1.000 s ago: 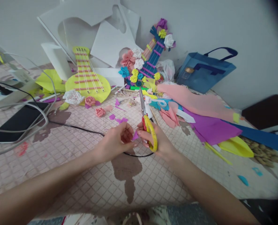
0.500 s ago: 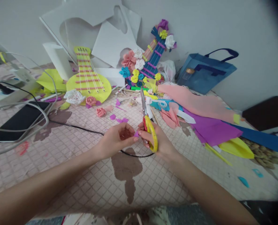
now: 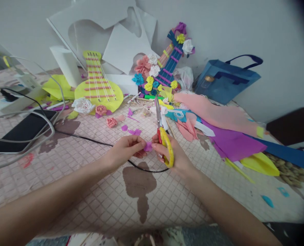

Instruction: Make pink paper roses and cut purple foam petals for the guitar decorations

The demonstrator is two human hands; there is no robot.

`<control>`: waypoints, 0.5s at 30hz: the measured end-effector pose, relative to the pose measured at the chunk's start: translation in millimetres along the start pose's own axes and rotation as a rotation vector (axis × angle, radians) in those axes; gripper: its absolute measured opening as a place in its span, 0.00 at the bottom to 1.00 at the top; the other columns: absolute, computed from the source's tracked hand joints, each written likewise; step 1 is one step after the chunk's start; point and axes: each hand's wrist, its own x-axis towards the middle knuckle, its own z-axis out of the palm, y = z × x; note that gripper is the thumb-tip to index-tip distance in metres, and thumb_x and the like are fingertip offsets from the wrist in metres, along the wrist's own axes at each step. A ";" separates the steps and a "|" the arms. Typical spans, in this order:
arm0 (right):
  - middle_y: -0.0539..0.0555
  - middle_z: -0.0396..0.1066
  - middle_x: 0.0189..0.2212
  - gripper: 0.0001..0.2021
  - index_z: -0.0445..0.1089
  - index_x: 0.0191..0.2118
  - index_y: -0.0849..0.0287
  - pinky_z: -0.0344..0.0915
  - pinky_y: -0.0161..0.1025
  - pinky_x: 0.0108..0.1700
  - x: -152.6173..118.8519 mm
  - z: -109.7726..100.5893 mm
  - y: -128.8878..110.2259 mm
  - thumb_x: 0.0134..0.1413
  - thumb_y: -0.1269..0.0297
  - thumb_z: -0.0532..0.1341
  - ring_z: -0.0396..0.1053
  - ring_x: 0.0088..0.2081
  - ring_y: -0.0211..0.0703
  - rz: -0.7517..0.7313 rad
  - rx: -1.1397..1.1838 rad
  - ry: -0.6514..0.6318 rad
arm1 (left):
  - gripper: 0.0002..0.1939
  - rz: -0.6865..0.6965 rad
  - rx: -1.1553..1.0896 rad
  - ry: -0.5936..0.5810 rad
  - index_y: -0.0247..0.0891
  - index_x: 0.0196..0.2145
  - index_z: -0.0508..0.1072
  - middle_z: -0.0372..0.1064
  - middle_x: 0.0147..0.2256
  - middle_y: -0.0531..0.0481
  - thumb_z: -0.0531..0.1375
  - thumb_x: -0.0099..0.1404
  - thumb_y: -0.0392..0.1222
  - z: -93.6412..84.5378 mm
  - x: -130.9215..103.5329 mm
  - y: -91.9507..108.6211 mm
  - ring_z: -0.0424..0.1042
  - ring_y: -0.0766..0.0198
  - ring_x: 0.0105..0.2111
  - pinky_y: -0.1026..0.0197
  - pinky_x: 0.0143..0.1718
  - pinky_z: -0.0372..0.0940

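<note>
paper [image 3: 148, 147], small and purple, sits between the hands: left edge pinched by thumb and fingers of the left hand [image 3: 130, 148], right edge at the fingertips of the right hand [image 3: 176, 153]. the right hand is also wrapped around the scissors [image 3: 164, 134], blades pointing away from it. the paper is likely light, soft and easily torn or creased; a gentle pinch at opposite edges should suit it. the scissors should be stiff and heavier, best held by the loops. fingers hide both paper edges and part of the loops; whether the right fingertips grip the paper or merely touch it cannot be told.
</note>
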 end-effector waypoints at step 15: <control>0.42 0.62 0.24 0.18 0.61 0.34 0.56 0.51 0.28 0.14 -1.3 5.0 1.0 0.39 0.60 0.69 0.53 0.16 0.27 -0.005 -0.046 0.004 | 0.17 0.002 -0.017 0.009 0.35 0.30 0.69 0.66 0.26 0.54 0.62 0.59 0.53 -0.9 -0.2 1.4 0.68 0.69 0.27 0.65 0.29 0.63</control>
